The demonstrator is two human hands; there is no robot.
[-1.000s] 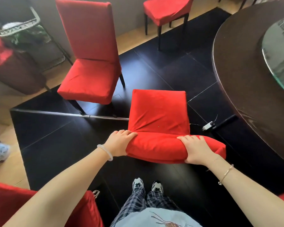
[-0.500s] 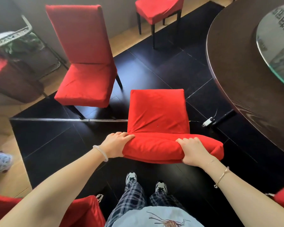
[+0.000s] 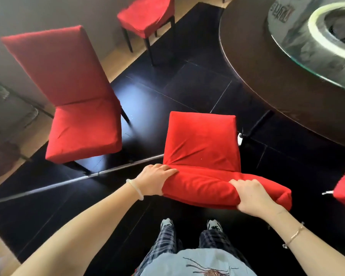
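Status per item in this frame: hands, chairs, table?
Held chair: red cover on, seat pointing away from the person.
Left hand: grips its back top, left end.
Right hand: grips the back top, toward the right end.
Left chair: upright, untouched.
Far chair: upright, partly cut off.
Table: glass turntable on it.

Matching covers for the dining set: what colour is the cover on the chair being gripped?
The chair cover is plain red, clearest in the head view.
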